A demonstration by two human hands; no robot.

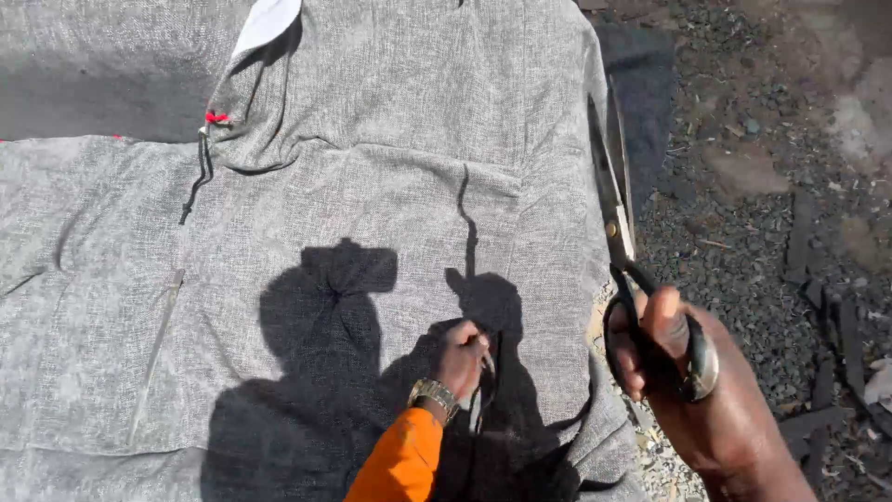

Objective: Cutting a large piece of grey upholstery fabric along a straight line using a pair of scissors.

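Note:
A large sheet of grey woven fabric [353,186] covers a raised surface and fills most of the view. My left hand [462,358], in an orange sleeve with a metal wristwatch [433,396], pinches a thin strip or thread of the fabric near the lower middle. My right hand [692,381] grips the black handles of big scissors [615,214]. The blades are nearly together and point away from me along the fabric's right edge. My shadow falls across the cloth in front of me.
Gravel ground [743,186] with dark scraps lies to the right of the fabric. A white piece [268,20] sits at the top. A small red tag [216,117] and a dark cord hang from a fold at the upper left.

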